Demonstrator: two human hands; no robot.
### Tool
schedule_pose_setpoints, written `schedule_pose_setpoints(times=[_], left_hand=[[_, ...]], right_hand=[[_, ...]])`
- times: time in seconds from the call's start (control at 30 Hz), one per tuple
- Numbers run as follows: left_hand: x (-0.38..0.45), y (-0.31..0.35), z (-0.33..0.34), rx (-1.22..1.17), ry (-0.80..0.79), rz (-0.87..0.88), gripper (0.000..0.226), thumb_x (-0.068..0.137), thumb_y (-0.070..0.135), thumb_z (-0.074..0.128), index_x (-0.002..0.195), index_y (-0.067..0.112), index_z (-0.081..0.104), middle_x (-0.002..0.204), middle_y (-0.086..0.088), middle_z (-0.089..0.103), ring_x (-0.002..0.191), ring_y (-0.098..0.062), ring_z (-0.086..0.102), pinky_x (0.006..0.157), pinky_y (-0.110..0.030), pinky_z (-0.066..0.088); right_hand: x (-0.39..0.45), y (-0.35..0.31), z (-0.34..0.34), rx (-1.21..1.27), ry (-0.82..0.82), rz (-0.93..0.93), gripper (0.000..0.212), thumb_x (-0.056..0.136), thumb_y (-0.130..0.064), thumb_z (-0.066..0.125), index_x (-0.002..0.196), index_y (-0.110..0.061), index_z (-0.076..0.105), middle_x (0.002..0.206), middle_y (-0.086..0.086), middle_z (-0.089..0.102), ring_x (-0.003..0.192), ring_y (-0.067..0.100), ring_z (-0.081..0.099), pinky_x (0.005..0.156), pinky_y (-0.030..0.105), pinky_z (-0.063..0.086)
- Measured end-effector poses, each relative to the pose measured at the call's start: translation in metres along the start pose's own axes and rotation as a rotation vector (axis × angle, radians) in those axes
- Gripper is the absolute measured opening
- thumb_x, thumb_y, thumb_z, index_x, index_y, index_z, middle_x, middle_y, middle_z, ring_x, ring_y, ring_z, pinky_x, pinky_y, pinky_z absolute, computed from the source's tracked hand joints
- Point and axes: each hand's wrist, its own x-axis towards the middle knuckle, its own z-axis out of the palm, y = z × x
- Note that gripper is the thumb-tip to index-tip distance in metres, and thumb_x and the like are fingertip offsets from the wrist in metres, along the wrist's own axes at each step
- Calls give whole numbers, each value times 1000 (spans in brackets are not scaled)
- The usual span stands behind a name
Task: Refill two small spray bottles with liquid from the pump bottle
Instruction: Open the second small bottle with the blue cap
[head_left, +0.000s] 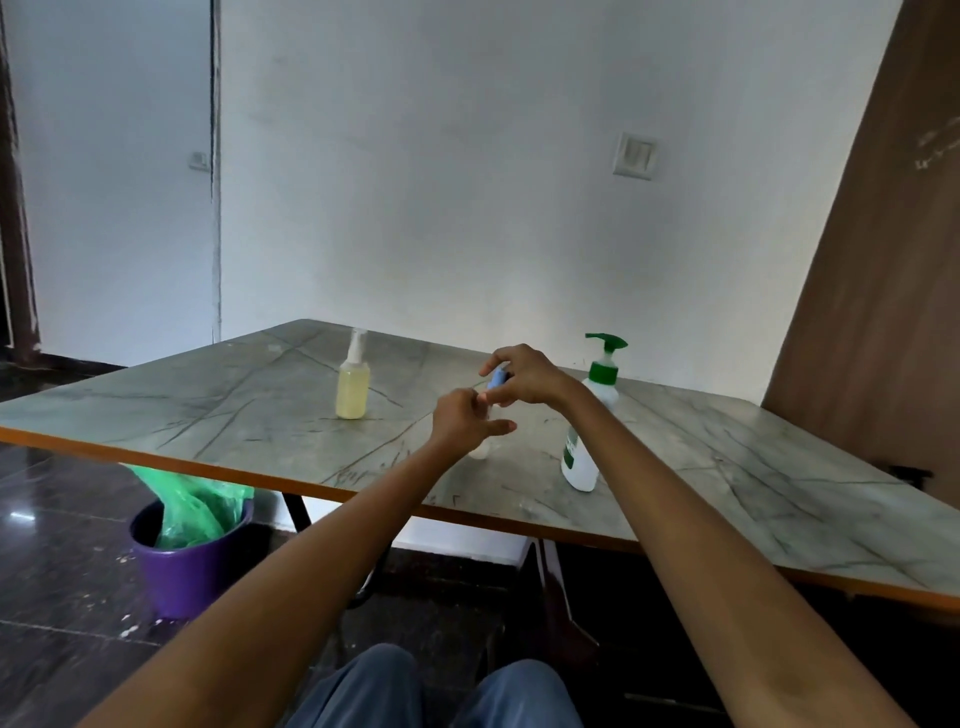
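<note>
A small clear spray bottle (480, 450) stands on the marble-pattern table (234, 415), mostly hidden behind my left hand (465, 422), which grips its body. My right hand (524, 375) pinches the bottle's blue cap (496, 378) at the top. A second spray bottle (354, 383), full of yellow liquid with a white sprayer, stands upright further left and back. The white pump bottle (589, 431) with a green pump head stands to the right, partly behind my right forearm.
A purple bucket (187, 564) with a green plastic bag sits on the dark floor under the table's left edge. A brown wooden panel (878, 286) leans at the right. My knees (441, 696) are below the table's near orange edge.
</note>
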Motion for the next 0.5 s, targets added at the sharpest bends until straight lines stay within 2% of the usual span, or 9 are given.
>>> schedule_pose_setpoints(times=[0.13,0.23,0.33,0.5], left_hand=[[0,0,0,-12,6,-15,27,72,25,78,80,6,59,77,-7,57,70,-17,51,54,-14,34],[-1,-1,-3,-48,-4,-30,26,72,23,78,77,6,59,72,-6,56,64,-13,50,55,-14,35],[0,-5,-4,-70,-10,-33,24,72,22,77,80,4,63,72,-6,58,67,-14,53,57,-14,36],[1,-7,-8,-95,-38,-24,29,74,20,76,87,-3,67,60,5,49,56,-6,45,56,-14,35]], right_hand=[[-3,-1,1,-3,28,0,42,78,-15,74,113,3,58,108,22,61,78,20,60,54,11,49],[0,-3,4,0,34,8,40,77,-12,75,111,3,59,108,23,61,78,21,60,58,14,50],[5,-8,6,-48,3,12,38,78,-8,73,111,1,58,102,19,58,78,21,59,62,18,50],[6,-14,0,-63,-88,24,41,77,3,69,116,-5,58,93,11,59,82,20,58,72,24,50]])
